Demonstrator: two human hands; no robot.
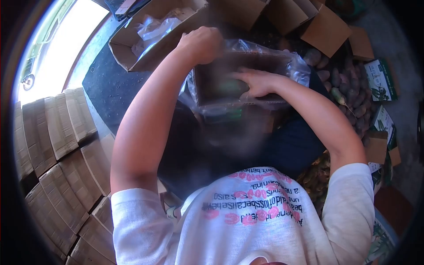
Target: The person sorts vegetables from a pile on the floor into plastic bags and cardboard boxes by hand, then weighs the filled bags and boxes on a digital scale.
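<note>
A cardboard box [207, 86] lined with clear plastic [298, 70] stands before me, at my lap. My right hand [260, 83] reaches into it, fingers bent around a blurred greenish, rounded thing [232, 88] whose kind I cannot make out. Over the box's far left corner, my left hand [201, 44] is curled closed, knuckles up. Its fingertips are blurred and hidden, so what they grip does not show. Loose plastic film hangs over the box's near side.
A second open box [128, 48] with crumpled plastic lies at upper left. Flattened or closed cartons [66, 163] are stacked at left. To the right lies a heap of purplish-brown root vegetables [353, 86], with a pale green one [338, 95] among them. Open cartons [327, 31] stand behind.
</note>
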